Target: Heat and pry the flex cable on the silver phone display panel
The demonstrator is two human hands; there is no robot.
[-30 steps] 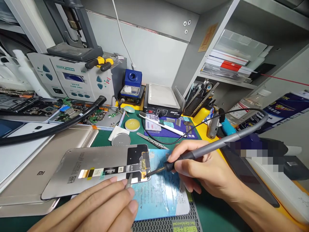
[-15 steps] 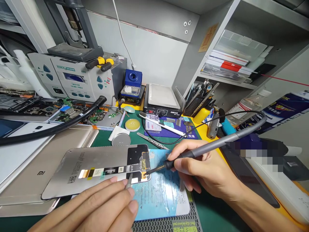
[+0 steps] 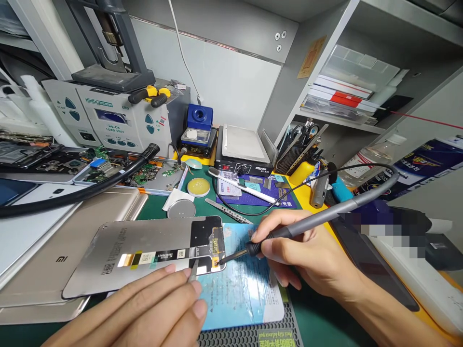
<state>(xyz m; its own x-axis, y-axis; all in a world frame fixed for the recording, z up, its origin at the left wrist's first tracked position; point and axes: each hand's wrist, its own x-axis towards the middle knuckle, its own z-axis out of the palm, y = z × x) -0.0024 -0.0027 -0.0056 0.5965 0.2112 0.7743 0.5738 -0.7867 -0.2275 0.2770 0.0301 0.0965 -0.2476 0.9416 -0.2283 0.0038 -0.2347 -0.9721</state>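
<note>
Well, nearest is a dark textured pad (image 3: pixel 227 338) on the green mat (image 3: pixel 318 318), partly under a blue sheet (image 3: pixel 242 301). From the near left comes the left hand (image 3: pixel 155 303), its fingers drawn together around a slim pointed metal tool (image 3: pixel 194 271); only the tip shows, at the near edge of the screen panel (image 3: pixel 97 262). That panel lies back side up, its right end over the blue sheet, with a flex cable (image 3: pixel 162 255) running along it.

On the right, the right hand (image 3: pixel 307 255) grips a grey soldering iron (image 3: pixel 321 217) like a pen — thumb and fingers closed on the handle. The iron's tip is at a small orange patch (image 3: pixel 215 261) on the panel's right end; whether it touches, I can't tell.

Left of the panel lie phone backs (image 3: pixel 43 270). Farther off, beyond the panel, are a round grey lid (image 3: pixel 181 209), a tin of yellow paste (image 3: pixel 198 186) and a white brush (image 3: pixel 249 189). At the far side stand a flat heating plate (image 3: pixel 244 142), a blue-topped soldering station (image 3: pixel 197 127) and, to the left, a grey hot-air station (image 3: pixel 119 118) — yellow-and-black pliers (image 3: pixel 150 94) on top.
</note>
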